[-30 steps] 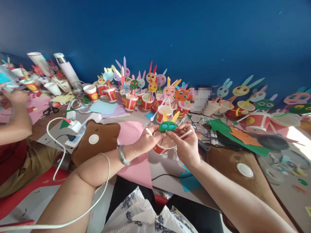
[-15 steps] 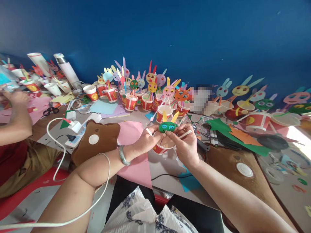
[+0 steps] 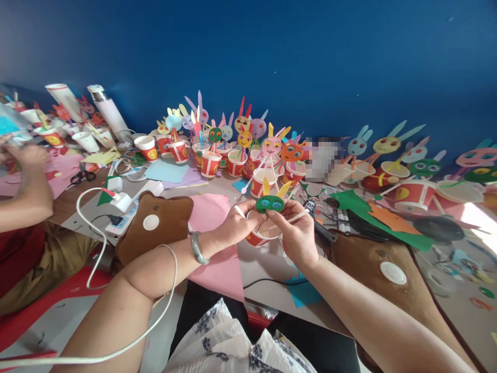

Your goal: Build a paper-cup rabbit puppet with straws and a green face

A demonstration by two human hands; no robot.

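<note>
Between my two hands is a green paper rabbit face (image 3: 270,204) with blue eyes and yellow ears. My left hand (image 3: 239,226) pinches its left side, and a white stick juts out by those fingers. On the other side my right hand (image 3: 295,228) grips the face's right edge, with a second white stick (image 3: 300,214) lying across its fingers. Right below is a red and white paper cup (image 3: 259,239), partly hidden by both hands. Just behind stands another cup (image 3: 262,182) bearing a pink rabbit face (image 3: 271,146).
Several cups with paper rabbit faces line the blue wall. Pink paper (image 3: 217,269) and a brown cushion (image 3: 151,228) lie left, near a power strip (image 3: 132,207) and a white cable. Green paper (image 3: 380,223) lies right. A co-worker's arm (image 3: 31,181) is at far left.
The view has shifted very slightly. The green face tips back a little in my hands; both hands keep their hold.
</note>
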